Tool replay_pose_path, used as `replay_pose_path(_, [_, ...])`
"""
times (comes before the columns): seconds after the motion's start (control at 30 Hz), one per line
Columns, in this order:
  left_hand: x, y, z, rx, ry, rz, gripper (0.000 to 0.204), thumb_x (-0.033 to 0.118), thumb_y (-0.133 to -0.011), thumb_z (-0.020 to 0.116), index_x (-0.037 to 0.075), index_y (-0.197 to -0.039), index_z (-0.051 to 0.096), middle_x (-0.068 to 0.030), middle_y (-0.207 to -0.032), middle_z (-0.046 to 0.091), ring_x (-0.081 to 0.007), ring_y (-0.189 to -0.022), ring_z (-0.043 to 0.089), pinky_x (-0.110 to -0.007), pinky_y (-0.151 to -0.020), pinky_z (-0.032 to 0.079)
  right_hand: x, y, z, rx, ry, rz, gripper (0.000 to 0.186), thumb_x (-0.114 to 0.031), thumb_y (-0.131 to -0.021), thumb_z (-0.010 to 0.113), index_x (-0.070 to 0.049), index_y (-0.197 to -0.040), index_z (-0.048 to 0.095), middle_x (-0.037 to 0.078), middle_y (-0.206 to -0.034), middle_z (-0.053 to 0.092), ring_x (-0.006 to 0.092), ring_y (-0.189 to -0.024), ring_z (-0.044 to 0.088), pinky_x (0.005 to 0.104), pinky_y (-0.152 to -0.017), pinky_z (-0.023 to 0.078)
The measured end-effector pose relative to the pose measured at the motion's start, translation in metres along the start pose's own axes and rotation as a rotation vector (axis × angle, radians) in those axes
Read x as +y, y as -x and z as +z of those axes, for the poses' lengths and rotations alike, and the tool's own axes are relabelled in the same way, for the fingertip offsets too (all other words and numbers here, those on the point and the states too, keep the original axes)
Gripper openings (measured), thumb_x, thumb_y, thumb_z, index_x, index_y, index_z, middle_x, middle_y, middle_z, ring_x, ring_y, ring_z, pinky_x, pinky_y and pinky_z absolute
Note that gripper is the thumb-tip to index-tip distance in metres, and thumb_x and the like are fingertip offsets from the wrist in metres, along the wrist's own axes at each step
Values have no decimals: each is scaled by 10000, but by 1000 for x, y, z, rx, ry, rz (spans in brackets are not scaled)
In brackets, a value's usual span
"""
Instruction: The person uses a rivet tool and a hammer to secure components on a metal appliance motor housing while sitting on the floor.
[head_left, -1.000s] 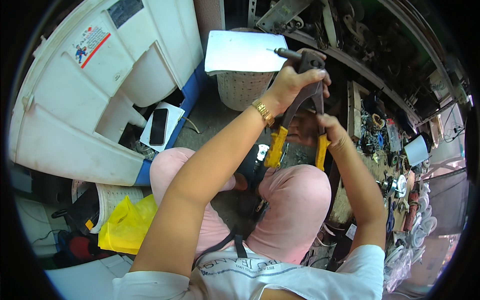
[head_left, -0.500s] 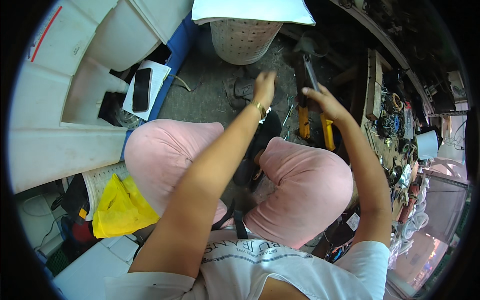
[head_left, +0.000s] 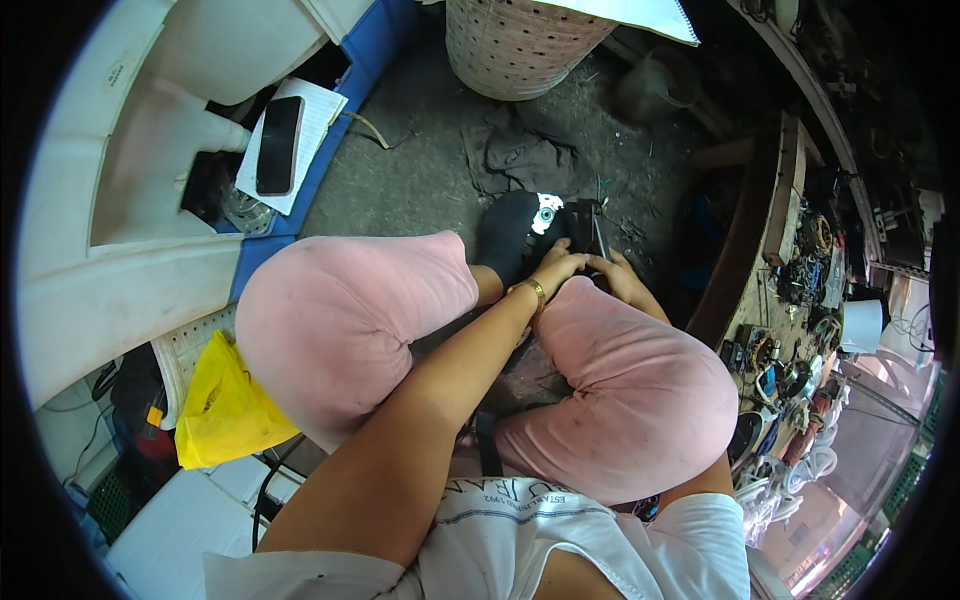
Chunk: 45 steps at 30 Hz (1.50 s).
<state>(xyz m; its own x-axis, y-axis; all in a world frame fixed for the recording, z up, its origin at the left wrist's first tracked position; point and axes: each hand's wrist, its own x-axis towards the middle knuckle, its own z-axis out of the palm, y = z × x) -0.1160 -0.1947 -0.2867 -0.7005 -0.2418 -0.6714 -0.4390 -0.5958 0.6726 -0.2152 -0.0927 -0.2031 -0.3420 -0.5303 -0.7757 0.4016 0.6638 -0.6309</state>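
My left hand (head_left: 562, 262) and my right hand (head_left: 622, 280) are close together beside my right knee, fingers touching. Both are closed around a two-armed metal tool (head_left: 585, 215), dark on one side and grey on the other. Its upper end points away from me, just right of my feet. The yellow grips seen earlier are hidden by my hands and knee, and anything between its jaws is too small to tell. Left of the tool is my dark-covered foot (head_left: 505, 232), with a white eye-like patch (head_left: 547, 215) next to it.
A perforated pale basket (head_left: 520, 50) stands ahead with a white sheet (head_left: 645, 15) on it. Dark cloth (head_left: 530, 155) lies on the floor. At left, a phone (head_left: 280, 145) rests on paper, and a yellow bag (head_left: 230, 405) lies nearby. A cluttered wooden bench (head_left: 755, 300) runs along the right.
My right hand has brought the tool down and closer to my feet. My left hand has come down and right to join it. The view has shifted slightly.
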Motion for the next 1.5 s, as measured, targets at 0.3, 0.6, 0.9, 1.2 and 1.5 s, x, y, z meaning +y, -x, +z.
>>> replay_pose_path(0.3, [35,24,11,-75,249,-110,372,337,-848,537,92,-1123,485,-57,-932,525,-183,-832,560,-307,-698,479,15,-19,-6,45,92,-53,442,-142,-801,599,-12,-1218,534,110,-999,630,204,-870,597,320,-778,477])
replay_pose_path(0.6, [24,7,24,56,28,-26,996,559,-813,576,-147,-1398,186,-324,-1345,415,-371,-1214,488,-393,-952,428,8,-12,6,185,369,-77,575,-190,-798,599,-29,-1330,450,220,-1139,614,315,-1021,611,376,-863,471])
replay_pose_path(0.9, [10,1,23,134,82,21,482,423,-862,579,-4,-1085,550,-127,-869,644,-226,-760,628,-368,-691,486,-41,-3,24,-2,1150,21,661,-239,-789,589,-30,-1380,382,297,-1105,605,394,-1064,586,409,-902,445])
replay_pose_path(1.2, [10,-10,-2,117,2,39,542,499,-891,525,12,-1128,547,-118,-956,651,-235,-835,633,-355,-753,493,-42,-10,31,81,884,-116,652,-262,-783,564,-89,-1384,379,313,-1041,617,445,-1012,589,454,-869,454])
replay_pose_path(1.5, [81,19,-47,701,-994,502,382,96,-707,659,138,-1082,600,-93,-1096,559,-335,-1024,542,-458,-897,445,-5,-8,10,726,639,154,724,-445,-837,543,21,-1350,335,297,-1134,590,438,-1082,565,484,-897,440])
